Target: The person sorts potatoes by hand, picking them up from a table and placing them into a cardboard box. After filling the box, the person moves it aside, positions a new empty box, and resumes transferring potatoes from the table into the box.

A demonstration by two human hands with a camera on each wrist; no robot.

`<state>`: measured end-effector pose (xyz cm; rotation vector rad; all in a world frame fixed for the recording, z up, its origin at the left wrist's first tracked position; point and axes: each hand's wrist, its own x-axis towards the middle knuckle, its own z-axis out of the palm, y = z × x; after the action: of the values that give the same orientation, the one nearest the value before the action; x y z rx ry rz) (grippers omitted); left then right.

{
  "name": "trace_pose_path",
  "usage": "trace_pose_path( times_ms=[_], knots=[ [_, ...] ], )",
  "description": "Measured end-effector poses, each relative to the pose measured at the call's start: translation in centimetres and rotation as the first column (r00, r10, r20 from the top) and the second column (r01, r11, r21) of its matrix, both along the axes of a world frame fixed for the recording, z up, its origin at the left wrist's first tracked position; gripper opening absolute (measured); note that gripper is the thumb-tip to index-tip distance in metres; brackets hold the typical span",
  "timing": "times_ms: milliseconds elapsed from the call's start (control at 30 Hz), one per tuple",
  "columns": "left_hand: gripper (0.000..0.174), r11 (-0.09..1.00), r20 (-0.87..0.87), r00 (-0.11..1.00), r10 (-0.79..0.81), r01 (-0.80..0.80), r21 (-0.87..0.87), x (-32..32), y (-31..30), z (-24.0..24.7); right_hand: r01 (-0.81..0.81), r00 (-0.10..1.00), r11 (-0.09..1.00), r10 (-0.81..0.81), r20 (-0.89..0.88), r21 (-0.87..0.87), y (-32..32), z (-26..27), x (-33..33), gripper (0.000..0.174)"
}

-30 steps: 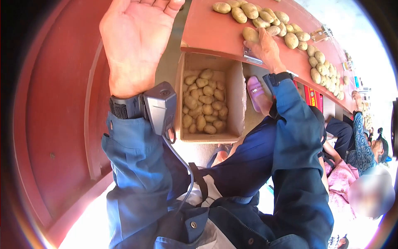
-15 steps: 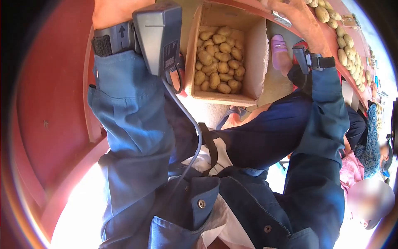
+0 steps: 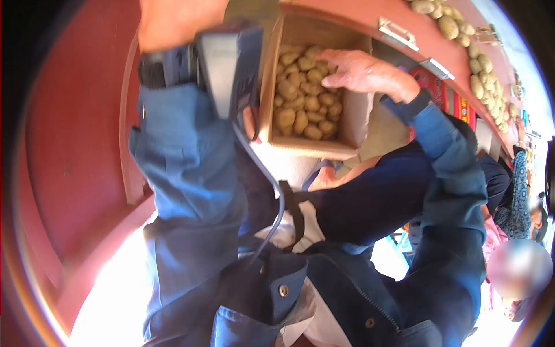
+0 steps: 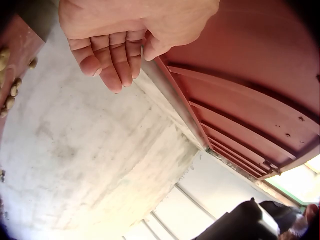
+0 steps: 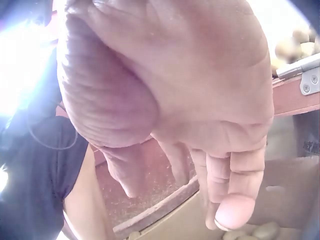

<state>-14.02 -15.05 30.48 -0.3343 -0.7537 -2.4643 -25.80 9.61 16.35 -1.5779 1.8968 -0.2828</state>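
Observation:
Over the right part of a cardboard box [image 3: 315, 149] reaches my right hand [image 3: 367, 72], its fingers extended above the potatoes [image 3: 312, 104] inside. In the right wrist view the palm of that hand [image 5: 175, 85] faces the camera, fingers hanging down with nothing between them, and a few potatoes [image 5: 265, 231] show below; contact cannot be told. My left hand [image 3: 182, 20] is cut off by the head view's top edge. The left wrist view shows this hand [image 4: 135, 30] empty, its fingers loosely bent, away from the box.
More potatoes [image 3: 485, 75] lie along the red table [image 3: 347, 22], which has metal latches [image 3: 399, 33] on its edge. A red panel [image 3: 75, 115] stands at the left. Other people sit at the far right, one in a patterned sleeve [image 3: 519, 179].
My right hand has left a potato on the table and moved back over the box. The head view has shifted, and my left hand now shows less at its top edge.

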Motion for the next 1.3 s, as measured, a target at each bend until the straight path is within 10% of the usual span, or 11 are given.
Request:
trace_pose_path(
  times_ms=[33, 300, 367, 600, 700, 767, 967, 1300],
  knots=[
    [0.022, 1.0, -0.004, 1.0, 0.028, -0.029, -0.013, 0.5, 0.5, 0.0, 0.041, 0.999, 0.987, -0.045, 0.024, 0.158, -0.2, 1.7, -0.2, 0.06],
    [0.033, 0.967, 0.14, 0.958, 0.249, -0.238, -0.092, 1.8, 1.2, 0.2, 0.34, 0.939, 0.898, -0.307, 0.155, -0.278, -0.7, 2.7, -1.0, 0.035],
    [0.028, 0.995, -0.002, 0.999, -0.043, 0.043, 0.086, 1.8, 0.0, -0.4, 0.436, 0.9, 0.815, -0.391, 0.193, -0.381, -0.8, 3.5, -1.8, 0.031],
    [0.031, 0.989, 0.071, 0.995, 0.068, -0.076, 0.124, 1.8, 1.0, -0.2, 0.701, 0.68, 0.483, -0.675, 0.287, -0.525, 1.5, 2.6, -7.9, 0.028],
    [0.031, 0.99, 0.075, 0.993, 0.087, -0.094, 0.107, 1.8, 1.4, 0.0, 0.922, 0.38, 0.205, -0.642, 0.666, -0.328, 2.7, 2.1, -9.5, 0.03],
    [0.03, 0.99, 0.079, 0.993, 0.087, -0.096, 0.108, 1.9, 1.6, 0.1, 0.788, 0.532, 0.247, -0.734, 0.422, -0.564, 4.7, -1.0, -14.1, 0.031],
    [0.03, 0.987, 0.128, 0.987, 0.097, -0.112, 0.118, 1.7, 2.3, 0.6, 0.695, 0.475, 0.152, -0.831, 0.289, -0.703, 7.6, 0.1, -18.6, 0.032],
    [0.031, 0.991, 0.115, 0.99, 0.083, -0.095, 0.1, 1.9, 3.1, 0.6, 0.662, 0.402, 0.482, -0.875, -0.271, -0.574, 4.8, 6.9, -24.9, 0.062]
  ],
)
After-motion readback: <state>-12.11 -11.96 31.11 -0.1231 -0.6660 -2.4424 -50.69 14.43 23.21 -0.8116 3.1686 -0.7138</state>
